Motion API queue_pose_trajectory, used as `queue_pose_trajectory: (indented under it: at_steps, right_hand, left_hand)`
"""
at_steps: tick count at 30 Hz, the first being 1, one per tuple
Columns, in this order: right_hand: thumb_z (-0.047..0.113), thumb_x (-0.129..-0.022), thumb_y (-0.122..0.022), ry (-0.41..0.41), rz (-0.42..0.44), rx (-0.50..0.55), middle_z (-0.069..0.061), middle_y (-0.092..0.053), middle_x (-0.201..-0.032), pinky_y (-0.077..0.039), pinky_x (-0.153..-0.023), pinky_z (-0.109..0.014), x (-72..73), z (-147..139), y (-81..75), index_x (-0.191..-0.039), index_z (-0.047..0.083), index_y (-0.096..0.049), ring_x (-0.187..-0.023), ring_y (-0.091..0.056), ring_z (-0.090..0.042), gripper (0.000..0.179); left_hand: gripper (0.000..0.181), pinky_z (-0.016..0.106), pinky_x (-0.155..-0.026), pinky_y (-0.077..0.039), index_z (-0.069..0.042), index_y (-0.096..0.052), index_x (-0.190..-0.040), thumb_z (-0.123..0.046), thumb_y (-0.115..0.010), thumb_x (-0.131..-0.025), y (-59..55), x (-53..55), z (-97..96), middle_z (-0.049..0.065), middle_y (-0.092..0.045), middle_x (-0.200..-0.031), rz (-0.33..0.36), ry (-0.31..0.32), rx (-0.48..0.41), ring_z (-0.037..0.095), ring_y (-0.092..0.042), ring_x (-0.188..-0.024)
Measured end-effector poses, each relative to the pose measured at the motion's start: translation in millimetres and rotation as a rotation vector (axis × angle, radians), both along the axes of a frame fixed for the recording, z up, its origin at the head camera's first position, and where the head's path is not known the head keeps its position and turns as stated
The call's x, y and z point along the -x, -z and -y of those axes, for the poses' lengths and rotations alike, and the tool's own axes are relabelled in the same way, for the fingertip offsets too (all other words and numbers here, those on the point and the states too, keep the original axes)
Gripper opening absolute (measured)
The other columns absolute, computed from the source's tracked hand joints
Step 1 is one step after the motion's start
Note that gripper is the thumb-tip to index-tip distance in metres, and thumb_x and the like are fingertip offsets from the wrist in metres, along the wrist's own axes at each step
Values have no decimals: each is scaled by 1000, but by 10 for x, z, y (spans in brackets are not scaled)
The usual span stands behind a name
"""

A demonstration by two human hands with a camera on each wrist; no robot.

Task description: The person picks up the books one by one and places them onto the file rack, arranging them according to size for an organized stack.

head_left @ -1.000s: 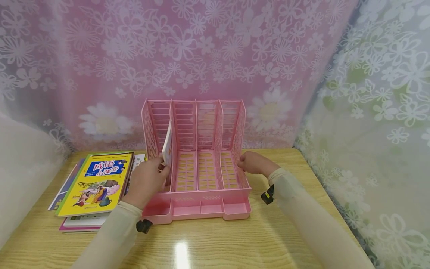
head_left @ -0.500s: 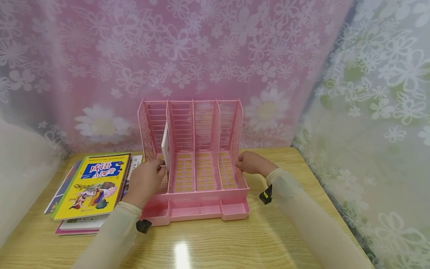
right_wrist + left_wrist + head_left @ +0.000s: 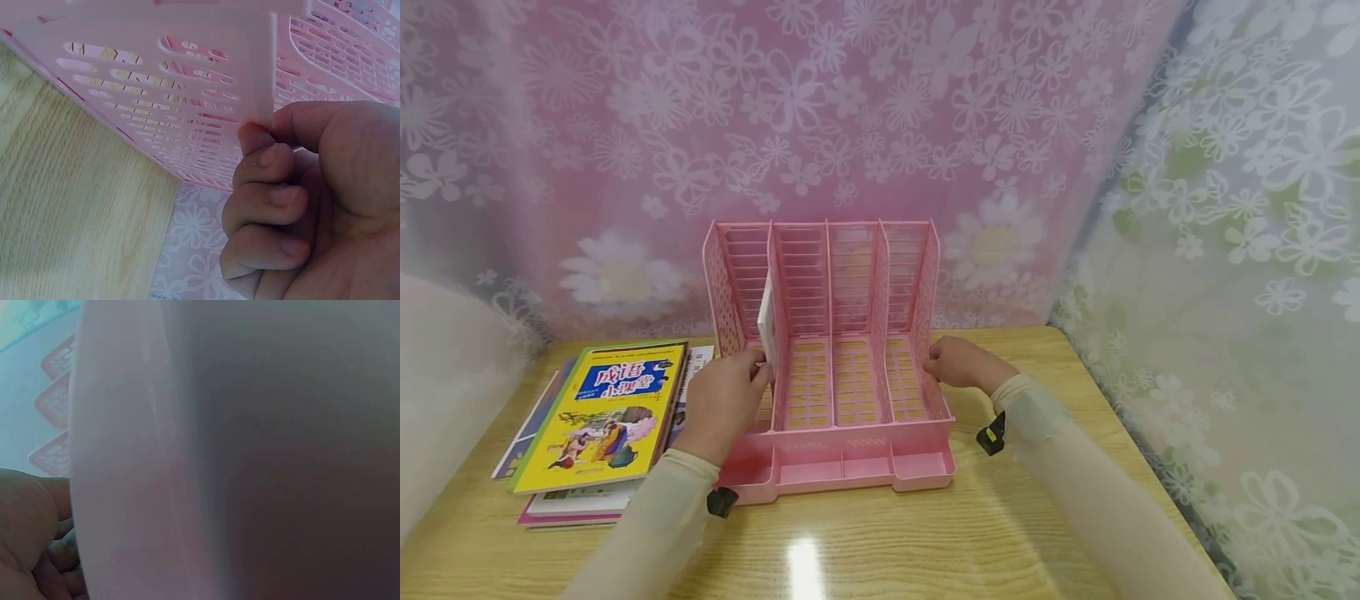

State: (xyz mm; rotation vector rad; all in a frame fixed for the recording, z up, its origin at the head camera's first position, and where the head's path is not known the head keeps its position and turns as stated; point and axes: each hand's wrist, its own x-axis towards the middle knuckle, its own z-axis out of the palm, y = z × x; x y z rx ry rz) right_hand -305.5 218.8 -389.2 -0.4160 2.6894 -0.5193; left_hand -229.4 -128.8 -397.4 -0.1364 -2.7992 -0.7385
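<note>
A pink file rack (image 3: pixel 842 437) with several upright compartments and a row of small front trays stands on the table. In its leftmost compartment a thin book with a white edge (image 3: pixel 766 321) stands near the divider. My left hand (image 3: pixel 718 404) holds the book's near edge, fingers curled; the blurred pink wall (image 3: pixel 125 450) hides part of the grip in the left wrist view. At the rack's other end, my right hand (image 3: pixel 966 364) pinches the front edge of the outer right side panel (image 3: pixel 206 81) between thumb and index finger. Its other fingers curl toward the palm.
Left of the rack lies a stack of books, a yellow-covered one (image 3: pixel 606 417) on top. The wooden table (image 3: pixel 880 550) extends in front. A pink flowered curtain (image 3: pixel 850 125) hangs close behind the rack, and a pale flowered one (image 3: pixel 1240 275) along the right.
The book in the leftmost compartment has straightened from a slight lean, with my left hand still at its edge. My right hand keeps its place on the side panel. The view has shifted slightly.
</note>
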Motion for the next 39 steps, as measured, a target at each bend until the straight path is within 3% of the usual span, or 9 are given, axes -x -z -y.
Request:
queue_pose_trajectory:
  at_steps: [10, 15, 21, 24, 31, 39]
  right_hand:
    - [20, -107, -48, 11, -4, 38, -1, -54, -71, -36, -60, -30, -14, -36, 19, -83, 9, -69, -59, -38, -13, 33]
    - [21, -107, -47, 17, -5, 57, -3, -57, -74, -37, -61, -30, -5, -62, 66, -86, 9, -71, -61, -39, -14, 34]
    - [20, -108, -47, 24, 18, 92, -6, -60, -77, -37, -62, -31, -7, -86, 102, -80, 10, -65, -61, -38, -15, 34]
    - [20, -108, -47, 26, 23, 101, -7, -61, -79, -37, -63, -32, -8, -95, 102, -81, 9, -64, -62, -37, -16, 33]
    - [20, -108, -46, 40, 23, 102, -7, -62, -82, -37, -61, -32, -5, -105, 76, -90, 7, -69, -62, -37, -16, 33]
    - [24, -109, -48, 82, 29, 143, -8, -65, -87, -36, -61, -33, -2, -136, 118, -91, 8, -71, -63, -37, -17, 33]
  left_hand:
    - [31, 47, -76, -60, -9, -72, -129, -22, -67, -101, 25, -29, 83, 14, -78, -102, -31, 22, 35, 30, -70, -82]
    - [33, 44, -70, -60, -7, -70, -129, -22, -66, -101, -22, -99, 179, 16, -77, -102, 26, 7, 59, 29, -69, -80]
    - [39, 51, -69, -59, -2, -65, -132, -25, -67, -101, -108, -189, 334, 21, -75, -103, 101, -68, 64, 36, -71, -82]
    - [41, 49, -65, -58, 1, -63, -132, -26, -66, -102, -120, -218, 429, 22, -74, -102, 157, -98, 71, 35, -69, -80]
    - [48, 39, -58, -54, 4, -65, -131, -34, -62, -102, -48, -242, 597, 24, -73, -108, 286, -122, 89, 31, -65, -79]
    - [41, 34, -55, -47, 3, -72, -120, -32, -61, -102, 7, -281, 624, 15, -73, -94, 315, -101, 30, 25, -59, -71]
